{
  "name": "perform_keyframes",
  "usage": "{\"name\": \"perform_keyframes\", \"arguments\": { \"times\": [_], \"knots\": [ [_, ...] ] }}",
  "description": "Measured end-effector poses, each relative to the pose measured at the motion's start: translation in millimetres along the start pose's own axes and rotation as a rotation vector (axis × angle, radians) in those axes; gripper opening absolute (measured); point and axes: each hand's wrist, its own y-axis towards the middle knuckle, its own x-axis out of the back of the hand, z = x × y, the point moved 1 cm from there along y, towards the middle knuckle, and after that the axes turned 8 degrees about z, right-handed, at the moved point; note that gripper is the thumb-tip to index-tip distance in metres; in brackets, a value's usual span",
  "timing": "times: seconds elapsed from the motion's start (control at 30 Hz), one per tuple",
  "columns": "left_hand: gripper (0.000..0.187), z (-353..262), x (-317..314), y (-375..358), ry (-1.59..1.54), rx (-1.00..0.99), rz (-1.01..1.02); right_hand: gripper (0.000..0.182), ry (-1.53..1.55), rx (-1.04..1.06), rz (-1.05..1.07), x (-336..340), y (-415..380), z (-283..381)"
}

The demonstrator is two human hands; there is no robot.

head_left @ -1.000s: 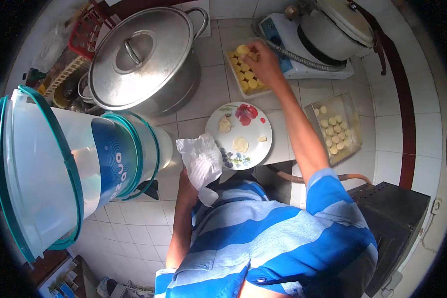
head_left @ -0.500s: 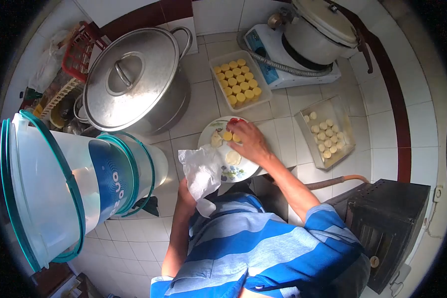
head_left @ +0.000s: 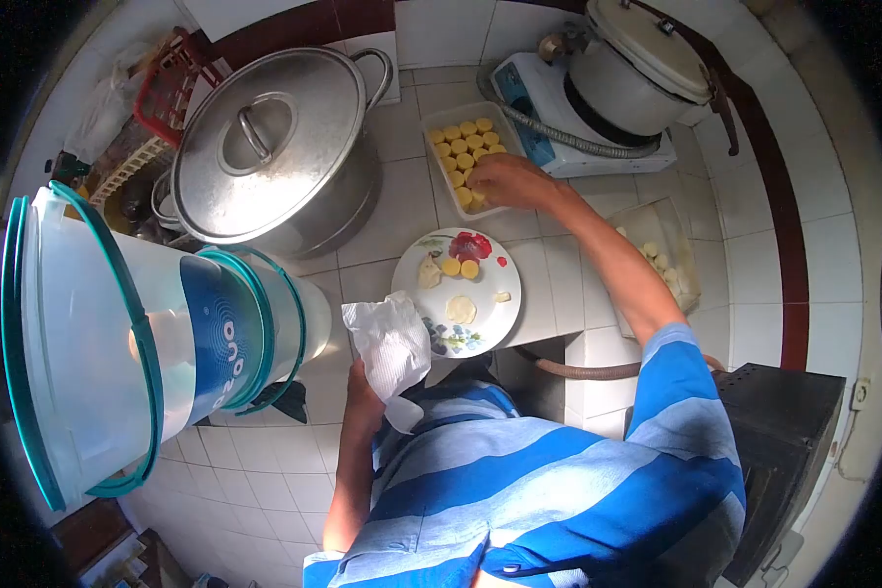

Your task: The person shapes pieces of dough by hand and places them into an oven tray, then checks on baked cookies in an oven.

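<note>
My left hand is closed around a crumpled white paper towel, held at the near left edge of the plate. A white flowered plate bears two small yellow rounds, a flat pale disc, a crumpled pale piece and a small scrap. My right hand reaches over the right side of a clear plastic container filled with rows of yellow rounds. Its fingers are bent down among them, and the fingertips are largely hidden.
A large lidded steel pot stands at the left, behind plastic buckets with teal rims. At the back right, a pressure cooker sits on a white appliance. My right forearm partly covers a container of pale rounds. A black oven is nearer.
My right hand has left the plate and moved up to the container of yellow rounds. Two yellow rounds now show uncovered on the plate. My left hand keeps the paper towel.
</note>
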Motion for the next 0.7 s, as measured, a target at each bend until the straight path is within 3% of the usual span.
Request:
{"name": "perform_keyframes", "arguments": {
  "times": [0.07,0.2,0.27,0.37,0.5,0.6,0.7],
  "knots": [
    [0.046,4,-3,0,-0.272,0.046,0.035,0.036,-0.095,0.042,0.073,0,4,-3],
    [0.046,4,-4,-4,-0.191,0.066,-0.008,0.041,-0.133,0.019,0.16,8,6,5],
    [0.045,2,-2,-3,-0.054,0.008,0.014,0.042,-0.172,0.108,0.158,10,8,3],
    [0.042,-32,-11,-13,0.01,-0.003,-0.06,0.038,-0.211,0.138,0.156,8,9,-1],
    [0.04,10,-6,-3,-0.178,0.103,0.007,0.039,-0.248,0.167,0.167,8,10,-2],
    [0.038,13,-4,-3,-0.072,0.077,0.007,0.037,-0.282,0.18,0.164,11,8,3],
    [0.038,2,-8,-7,-0.177,0.137,-0.011,0.036,-0.231,0.211,0.147,7,9,-6]
  ]
}}
